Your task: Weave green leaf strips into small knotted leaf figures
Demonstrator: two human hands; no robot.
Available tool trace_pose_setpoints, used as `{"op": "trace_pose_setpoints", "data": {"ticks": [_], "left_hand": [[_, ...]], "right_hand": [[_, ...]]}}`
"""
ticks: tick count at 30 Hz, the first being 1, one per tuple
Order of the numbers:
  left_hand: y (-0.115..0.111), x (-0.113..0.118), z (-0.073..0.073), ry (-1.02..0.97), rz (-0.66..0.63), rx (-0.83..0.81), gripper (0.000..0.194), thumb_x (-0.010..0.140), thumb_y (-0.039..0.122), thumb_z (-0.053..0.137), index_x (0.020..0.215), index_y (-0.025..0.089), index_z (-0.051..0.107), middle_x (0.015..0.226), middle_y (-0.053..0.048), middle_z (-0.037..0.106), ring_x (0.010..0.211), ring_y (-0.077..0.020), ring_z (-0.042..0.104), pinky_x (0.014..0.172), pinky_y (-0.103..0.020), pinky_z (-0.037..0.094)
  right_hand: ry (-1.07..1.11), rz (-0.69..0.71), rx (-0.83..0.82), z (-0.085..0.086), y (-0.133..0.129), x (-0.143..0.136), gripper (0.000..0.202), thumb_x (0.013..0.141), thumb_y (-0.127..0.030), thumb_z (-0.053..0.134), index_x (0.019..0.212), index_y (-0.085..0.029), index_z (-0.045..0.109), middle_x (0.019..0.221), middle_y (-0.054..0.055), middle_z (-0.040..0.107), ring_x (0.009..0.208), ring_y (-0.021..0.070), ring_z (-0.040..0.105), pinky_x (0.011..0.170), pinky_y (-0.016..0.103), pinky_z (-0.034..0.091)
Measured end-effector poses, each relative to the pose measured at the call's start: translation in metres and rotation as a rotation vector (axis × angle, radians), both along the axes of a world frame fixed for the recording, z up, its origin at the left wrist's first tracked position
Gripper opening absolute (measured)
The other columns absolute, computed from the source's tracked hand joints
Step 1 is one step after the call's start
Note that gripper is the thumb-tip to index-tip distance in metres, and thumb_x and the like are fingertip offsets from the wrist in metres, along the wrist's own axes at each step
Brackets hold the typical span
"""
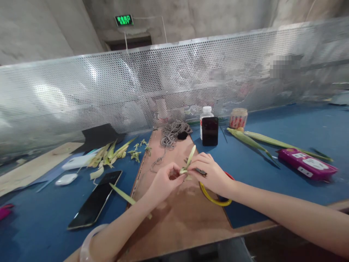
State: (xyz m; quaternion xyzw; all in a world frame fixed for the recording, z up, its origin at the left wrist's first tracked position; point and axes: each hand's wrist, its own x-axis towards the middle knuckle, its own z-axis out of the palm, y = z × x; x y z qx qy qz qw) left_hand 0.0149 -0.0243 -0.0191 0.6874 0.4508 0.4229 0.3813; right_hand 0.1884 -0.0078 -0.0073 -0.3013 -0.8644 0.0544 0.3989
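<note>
Pale-green narrow leaf strip [192, 155], held above the brown flat board [180, 225], clamped near its base between fingers of left hand [165, 181] and right hand [212, 171]; best pinched lightly, kept steady, lest fibres split.

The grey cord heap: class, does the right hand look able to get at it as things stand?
Probably yes: the cord heap lies beyond the right hand, with bare board between. That hand is busy at the pale leaf strip, so it may need to let go.
</note>
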Motion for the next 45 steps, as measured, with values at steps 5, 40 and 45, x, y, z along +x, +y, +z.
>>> {"op": "trace_pose_setpoints", "data": {"ticks": [5,40,45], "left_hand": [[-0.005,0.000,0.008,0.184,0.057,0.082,0.015,0.071,0.030,0.055,0.067,0.017,0.051,0.063,0.003,0.054,0.052,-0.0091,0.044,0.050,-0.020,0.035],[-0.007,0.000,0.006,0.047,-0.078,0.100,0.035,0.070,0.019,0.057,0.105,0.016,0.055,0.082,-0.004,0.063,0.077,-0.0161,0.056,0.074,-0.028,0.044],[-0.007,0.001,0.007,0.032,-0.027,0.058,0.032,0.069,0.021,0.059,0.100,0.015,0.058,0.083,-0.005,0.064,0.076,-0.0162,0.058,0.072,-0.028,0.046]], "right_hand": [[0.199,0.022,-0.371,0.002,0.003,-0.001,0.008,0.075,-0.020,0.056,0.070,-0.017,0.061,0.081,0.003,0.057,0.074,0.0131,0.051,0.069,0.026,0.039],[0.358,0.057,-0.707,0.005,0.000,-0.004,0.017,0.071,-0.022,0.059,0.086,-0.016,0.055,0.072,-0.001,0.057,0.063,0.0101,0.051,0.056,0.021,0.040],[0.337,0.027,-0.597,0.002,-0.003,-0.004,0.022,0.074,-0.023,0.056,0.095,-0.018,0.051,0.075,-0.001,0.054,0.065,0.0108,0.051,0.059,0.023,0.043]]}}
